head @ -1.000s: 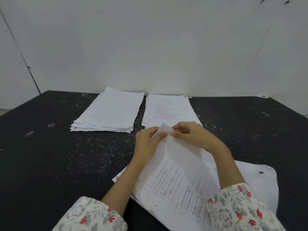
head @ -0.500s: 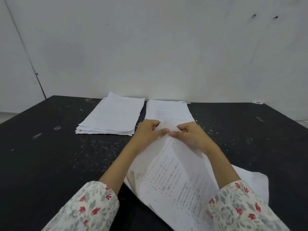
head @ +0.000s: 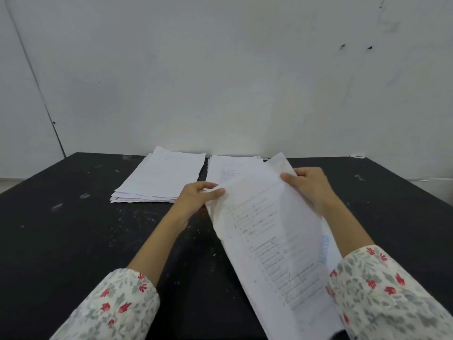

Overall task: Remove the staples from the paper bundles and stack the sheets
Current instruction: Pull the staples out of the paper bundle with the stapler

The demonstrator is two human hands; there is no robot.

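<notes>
Your sleeves (head: 115, 303) are off-white, printed with grey-green leaves and small red flowers. The sheets (head: 274, 241) you hold are white with lines of grey-black print and a pale blue patch near their right edge, and the two stacks (head: 159, 177) beyond are white as well. The table (head: 73, 241) is black, flecked with whitish specks and scuffs, and the wall (head: 220, 82) behind is off-white with a few dark marks.

We cannot read the blurred print on the lifted sheet (head: 269, 241), whose near end the bottom edge cuts off; it hides part of the right-hand stack (head: 230, 168).
</notes>
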